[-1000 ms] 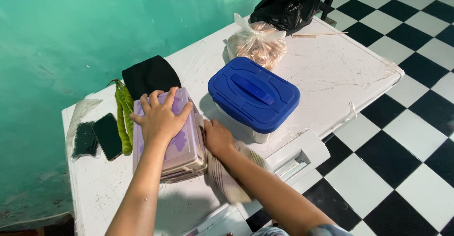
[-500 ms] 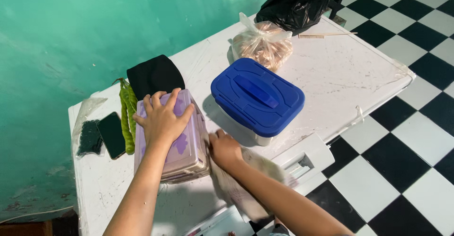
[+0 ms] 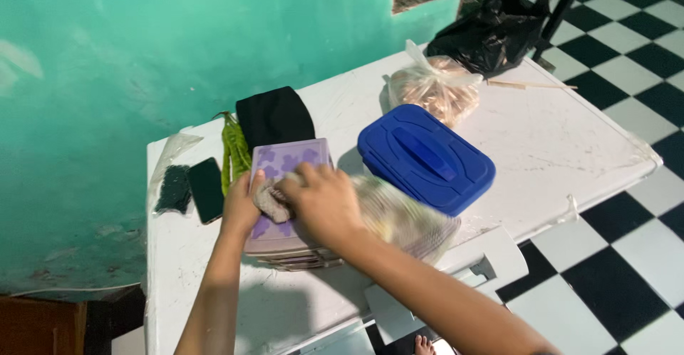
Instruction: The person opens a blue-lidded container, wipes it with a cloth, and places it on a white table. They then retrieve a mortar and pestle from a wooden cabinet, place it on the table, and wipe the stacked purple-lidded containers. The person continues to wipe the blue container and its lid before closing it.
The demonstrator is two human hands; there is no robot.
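A flat lilac plastic box with purple patches lies on a white tabletop. My left hand rests on the box's near left edge, fingers curled against it. My right hand is on top of the lid, shut on a pale striped cloth that trails blurred to the right. A blue-lidded container stands just right of the box.
Behind the box lie a black cloth, green bean pods, a dark phone and a small clear bag. A clear bag of brownish items and a black bag sit at the far end. Checkered floor to the right.
My right hand rose from beside the box onto its lid with the cloth. My left hand slid from the lid's top to its near left edge. The camera shifted.
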